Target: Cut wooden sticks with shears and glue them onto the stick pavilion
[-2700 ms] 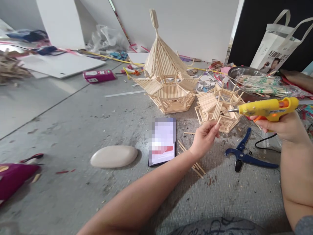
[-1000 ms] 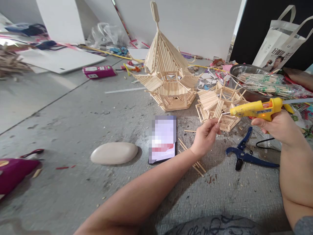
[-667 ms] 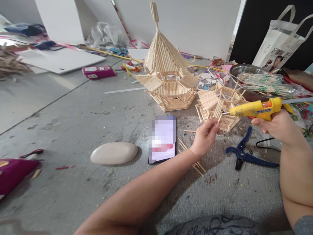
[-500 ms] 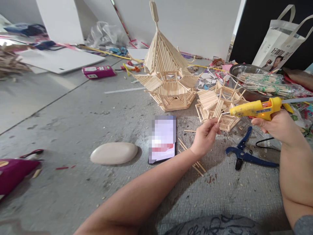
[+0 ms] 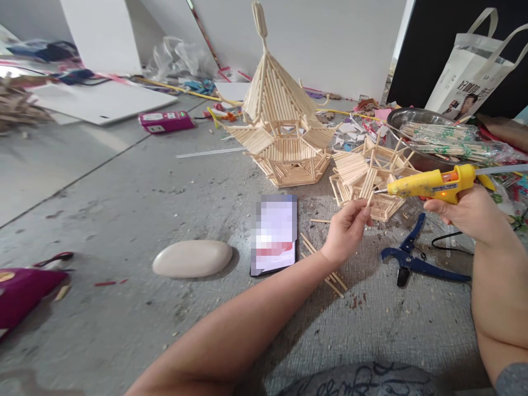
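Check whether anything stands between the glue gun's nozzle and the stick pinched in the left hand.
Nothing visible does. The right hand aims the glue gun at the stick pinched in the left hand; nozzle tip and stick end appear to touch.

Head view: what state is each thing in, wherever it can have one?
Yellow hot-glue gun: orange light on, gripped in right hand, nozzle at the stick's tip.
Short wooden stick: pinched in left hand, off the floor.
Black phone: screen lit, flat on the grey floor.
Blue-handled cutters: lying on the floor, untouched.
Tall stick pagoda: upright.
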The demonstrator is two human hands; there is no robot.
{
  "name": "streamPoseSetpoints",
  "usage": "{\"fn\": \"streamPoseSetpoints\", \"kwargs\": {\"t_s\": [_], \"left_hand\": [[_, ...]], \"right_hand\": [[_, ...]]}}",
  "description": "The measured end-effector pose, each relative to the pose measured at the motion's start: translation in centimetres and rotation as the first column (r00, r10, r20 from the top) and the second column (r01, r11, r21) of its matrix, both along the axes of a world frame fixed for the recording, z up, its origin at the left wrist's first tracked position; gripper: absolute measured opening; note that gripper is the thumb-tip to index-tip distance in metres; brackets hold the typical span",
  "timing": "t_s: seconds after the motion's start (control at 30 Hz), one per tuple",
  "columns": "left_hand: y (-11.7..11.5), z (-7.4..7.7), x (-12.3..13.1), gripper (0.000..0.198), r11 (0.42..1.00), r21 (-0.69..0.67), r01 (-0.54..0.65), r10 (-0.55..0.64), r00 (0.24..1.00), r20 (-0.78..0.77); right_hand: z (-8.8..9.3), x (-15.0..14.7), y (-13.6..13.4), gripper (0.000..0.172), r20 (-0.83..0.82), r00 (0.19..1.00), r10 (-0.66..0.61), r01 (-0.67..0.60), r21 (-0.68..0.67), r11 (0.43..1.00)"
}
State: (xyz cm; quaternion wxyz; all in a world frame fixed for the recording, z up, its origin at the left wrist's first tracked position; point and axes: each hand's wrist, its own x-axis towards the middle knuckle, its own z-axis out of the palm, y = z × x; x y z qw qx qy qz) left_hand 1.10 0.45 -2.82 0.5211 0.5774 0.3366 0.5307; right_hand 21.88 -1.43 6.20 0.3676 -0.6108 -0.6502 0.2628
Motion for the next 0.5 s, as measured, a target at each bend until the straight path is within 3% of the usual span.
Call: {"fn": "streamPoseSetpoints", "kwargs": {"t_s": [0.5], "left_hand": [[0.00, 0.19, 0.06, 0.025, 1.000, -0.022, 0.006, -0.006, 1.000, 0.009]], "right_hand": [[0.07, -0.12, 0.00, 0.034, 0.058, 0.998, -0.035, 0.033, 0.042, 0.999]]}}
